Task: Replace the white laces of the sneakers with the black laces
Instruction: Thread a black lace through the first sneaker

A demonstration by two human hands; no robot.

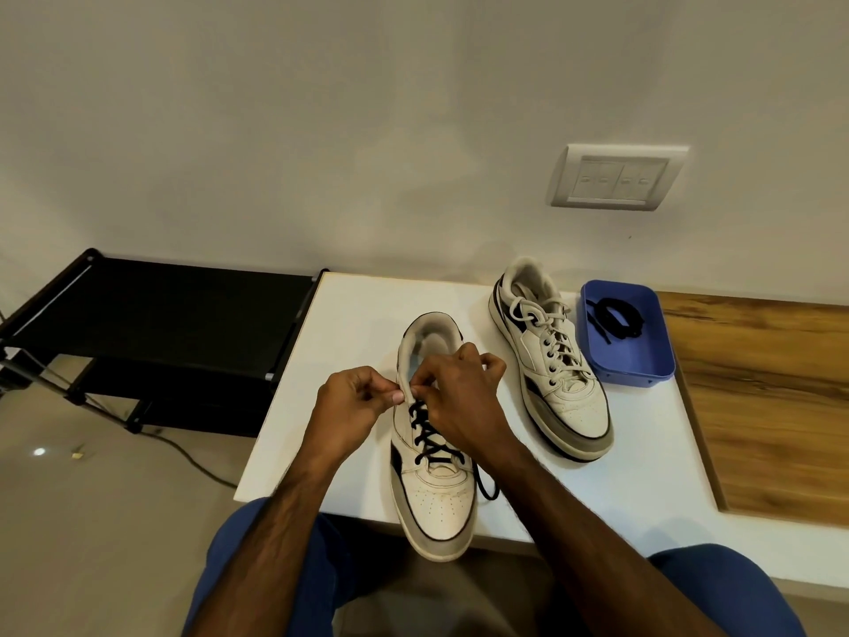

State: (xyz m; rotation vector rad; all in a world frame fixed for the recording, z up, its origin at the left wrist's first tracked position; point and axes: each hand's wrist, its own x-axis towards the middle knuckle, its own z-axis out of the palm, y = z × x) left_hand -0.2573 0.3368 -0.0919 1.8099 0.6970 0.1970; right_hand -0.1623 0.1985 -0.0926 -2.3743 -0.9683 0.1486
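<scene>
Tray [643, 360] holding black lace [613, 317], beside white-laced sneaker [551, 360]

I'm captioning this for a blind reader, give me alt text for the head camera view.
Both hands, left hand and right hand, pinch at the top eyelets of a near sneaker laced in black. A second sneaker with white laces sits beside a blue tray holding a black lace.
</scene>
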